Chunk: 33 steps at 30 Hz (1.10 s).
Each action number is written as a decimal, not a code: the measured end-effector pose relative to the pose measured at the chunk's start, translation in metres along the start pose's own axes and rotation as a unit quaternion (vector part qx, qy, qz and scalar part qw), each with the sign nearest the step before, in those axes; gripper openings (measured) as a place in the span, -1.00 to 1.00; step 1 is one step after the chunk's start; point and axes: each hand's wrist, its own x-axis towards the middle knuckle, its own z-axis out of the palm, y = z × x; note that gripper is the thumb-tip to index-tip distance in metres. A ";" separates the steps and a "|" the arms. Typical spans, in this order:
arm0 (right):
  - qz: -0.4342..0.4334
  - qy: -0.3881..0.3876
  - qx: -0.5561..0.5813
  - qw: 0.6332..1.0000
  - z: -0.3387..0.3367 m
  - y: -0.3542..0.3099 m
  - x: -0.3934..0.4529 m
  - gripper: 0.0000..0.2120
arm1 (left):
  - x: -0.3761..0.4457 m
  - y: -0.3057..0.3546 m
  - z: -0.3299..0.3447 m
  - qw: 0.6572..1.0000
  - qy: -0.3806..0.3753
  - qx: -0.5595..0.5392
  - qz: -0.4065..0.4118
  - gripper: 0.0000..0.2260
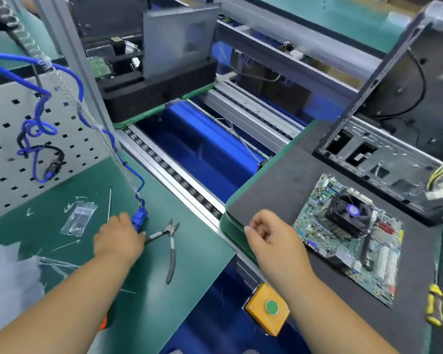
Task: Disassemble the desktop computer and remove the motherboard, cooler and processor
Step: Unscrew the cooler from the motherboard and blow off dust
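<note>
1. The place is a factory workstation: a green mat (pixel 164 264) covers the bench on the left, a dark grey pad (pixel 279 180) lies on the right, and a roller conveyor (pixel 174 175) runs between them.
2. Nearest to the camera, a yellow box with a green button (pixel 267 308) sits at the bench edge between the two forearms.
3. At the far right edge a yellow and black screwdriver (pixel 434 306) lies on the pad.
4. The left hand (pixel 119 238) rests on the green mat, and its fingers are curled around a blue tool (pixel 139 220) that hangs on a blue coiled cable (pixel 69 80).
5. Just to the right of this hand, grey cutting pliers (pixel 169 247) lie on the mat with their handles apart.
6. To the left of the hand lies a small clear plastic bag (pixel 77 218).
7. The right hand (pixel 271 237) hovers over the near corner of the grey pad; its fingers are loosely curled and hold nothing.
8. The motherboard (pixel 353 254) lies flat on the grey pad, to the right of the right hand, outside the case.
9. The black cooler (pixel 348 213) with its fan sits on the board.
10. The processor is not visible.
11. Behind the board stands the opened metal computer case (pixel 384 154), with yellow wires (pixel 441 172) hanging at its right side.
12. On the far left a grey pegboard (pixel 8 139) stands, and further along the conveyor there is a black foam tray (pixel 159 90).
</note>
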 end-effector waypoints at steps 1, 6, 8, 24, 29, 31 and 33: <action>0.002 0.004 0.000 1.000 -0.002 0.000 -0.002 -0.91 | 0.004 0.000 0.002 1.000 -0.006 0.003 0.002 -0.54; 0.018 0.026 -0.008 0.999 -0.012 0.006 -0.014 -0.91 | 0.016 -0.002 0.005 1.000 -0.009 -0.010 0.020 -0.70; 0.024 0.036 -0.004 0.999 -0.018 0.009 -0.017 -0.91 | 0.016 0.004 -0.003 0.996 0.028 -0.061 0.064 -0.73; 0.039 0.096 0.269 0.958 -0.101 0.038 0.005 -0.63 | -0.106 0.240 -0.106 0.731 -0.208 -0.512 0.400 -0.70; 0.063 0.105 0.406 0.906 -0.150 0.064 0.012 -0.59 | -0.153 0.309 -0.114 0.672 -0.271 -0.515 0.458 -0.70; 0.074 0.108 0.455 0.881 -0.170 0.080 0.013 -0.61 | -0.168 0.332 -0.112 0.666 -0.278 -0.507 0.471 -0.75; 0.052 0.118 0.473 0.872 -0.189 0.096 0.012 -0.65 | -0.182 0.353 -0.111 0.660 -0.291 -0.505 0.475 -0.76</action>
